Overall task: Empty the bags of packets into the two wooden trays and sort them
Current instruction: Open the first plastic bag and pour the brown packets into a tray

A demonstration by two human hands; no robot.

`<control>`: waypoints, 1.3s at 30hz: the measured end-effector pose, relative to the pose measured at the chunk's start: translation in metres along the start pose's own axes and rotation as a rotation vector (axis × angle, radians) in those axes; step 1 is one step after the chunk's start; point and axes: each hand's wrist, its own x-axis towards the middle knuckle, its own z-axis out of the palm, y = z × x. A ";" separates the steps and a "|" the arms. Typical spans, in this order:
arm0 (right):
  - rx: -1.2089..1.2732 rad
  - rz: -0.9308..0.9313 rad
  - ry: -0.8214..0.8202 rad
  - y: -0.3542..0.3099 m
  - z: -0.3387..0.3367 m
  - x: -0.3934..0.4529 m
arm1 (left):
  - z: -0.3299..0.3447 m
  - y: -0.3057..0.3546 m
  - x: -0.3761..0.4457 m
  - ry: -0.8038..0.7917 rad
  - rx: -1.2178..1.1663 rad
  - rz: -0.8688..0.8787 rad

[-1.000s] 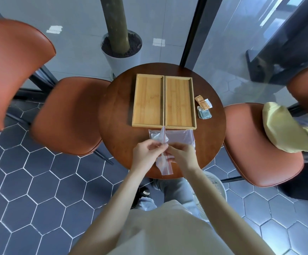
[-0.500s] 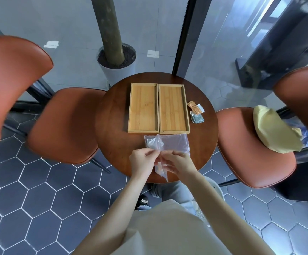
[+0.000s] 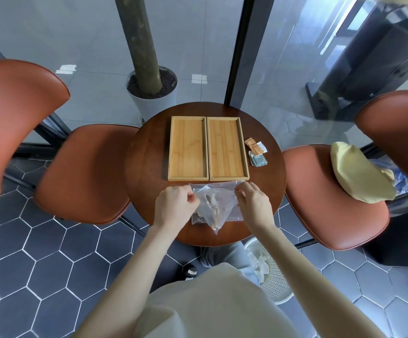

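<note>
Two shallow wooden trays stand side by side on the round dark table (image 3: pixel 147 164): the left tray (image 3: pixel 188 148) and the right tray (image 3: pixel 227 148), both with nothing inside. Just in front of them lies a clear plastic bag (image 3: pixel 216 203) with brownish packets showing through it. My left hand (image 3: pixel 176 204) pinches the bag's left top corner and my right hand (image 3: pixel 254 203) pinches its right top corner, stretching the mouth between them. A second flat clear bag seems to lie underneath. A few loose orange and grey packets (image 3: pixel 256 152) sit right of the trays.
Orange chairs flank the table, the left chair (image 3: pixel 83 174) bare, the right chair (image 3: pixel 329 198) holding a yellow cloth bag (image 3: pixel 359 174). A potted trunk (image 3: pixel 151 86) stands behind the table. A white mesh basket (image 3: pixel 271 274) sits on the floor by my right leg.
My hands were close together at the bag's middle; they have moved apart to its two top corners, spreading the bag wide. The camera view has shifted slightly.
</note>
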 end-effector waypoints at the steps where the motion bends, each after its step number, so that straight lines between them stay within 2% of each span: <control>1: -0.018 -0.045 -0.010 -0.002 -0.001 0.001 | -0.003 -0.001 0.004 0.031 -0.011 0.004; 4: 0.014 -0.123 -0.040 -0.011 -0.002 0.001 | -0.002 0.003 0.005 0.056 -0.113 -0.069; 5: 0.049 -0.123 -0.049 -0.014 -0.001 0.001 | 0.001 0.005 0.004 0.009 -0.128 -0.106; 8: 0.157 -0.037 -0.064 -0.021 0.003 0.001 | 0.011 0.010 0.002 -0.275 -0.104 -0.221; 10: 0.182 -0.008 -0.119 -0.023 0.002 0.001 | 0.018 0.010 -0.001 -0.344 -0.102 -0.263; 13: 0.126 -0.019 -0.194 -0.016 -0.008 0.003 | 0.017 0.003 -0.002 -0.297 -0.091 -0.286; 17: -0.028 0.012 -0.056 0.002 -0.021 0.008 | 0.007 -0.004 0.002 -0.251 -0.087 -0.282; 19: 0.015 0.006 -0.061 0.002 -0.018 0.006 | 0.006 0.001 0.002 -0.281 -0.140 -0.295; 23: 0.248 0.081 -0.068 -0.004 -0.010 0.001 | 0.010 0.018 0.001 -0.365 -0.497 -0.503; 26: 0.288 0.110 -0.080 -0.001 -0.008 0.001 | 0.012 0.024 -0.003 -0.462 -0.541 -0.501; 30: 0.241 0.096 -0.065 0.005 -0.018 0.004 | 0.005 0.022 0.004 -0.347 -0.526 -0.461; 32: 0.361 0.192 -0.101 0.011 -0.024 0.007 | -0.004 0.026 0.009 -0.330 -0.566 -0.444; 36: 1.017 0.587 -0.295 0.021 -0.023 0.007 | -0.023 0.045 0.017 -0.423 -0.580 -0.368; 39: 1.308 0.774 -0.315 0.024 -0.007 0.001 | -0.040 0.054 0.024 -0.453 -0.573 -0.314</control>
